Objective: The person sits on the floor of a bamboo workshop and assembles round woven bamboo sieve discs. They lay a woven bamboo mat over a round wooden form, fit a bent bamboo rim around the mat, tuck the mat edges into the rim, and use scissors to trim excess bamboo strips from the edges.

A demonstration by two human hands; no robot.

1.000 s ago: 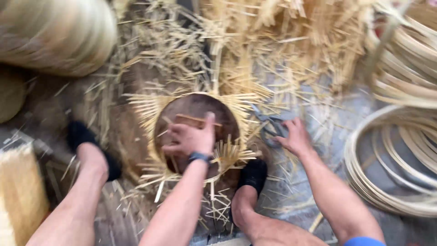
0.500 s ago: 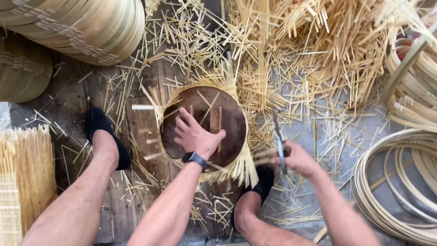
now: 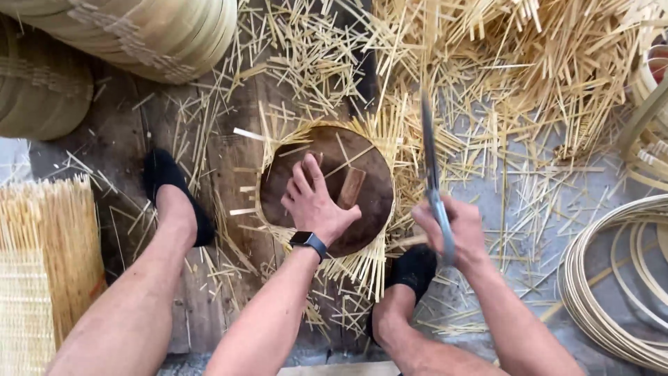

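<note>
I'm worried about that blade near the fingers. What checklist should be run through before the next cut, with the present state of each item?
1. Left hand flat on the round dark disc, pinning it: ok.
2. Right hand closed firmly on the long blade: ok.
3. Blade apart from the left hand's fingers: ok, it stands to the right of the disc, pointing away from the person.
4. Feet out of the blade's way: not ok, the foot in the black sock lies just below the right hand.
5. Splint ends sticking out past the disc's rim for trimming: ok.
6. Sharpness of the blade's edge: cannot tell.
</note>
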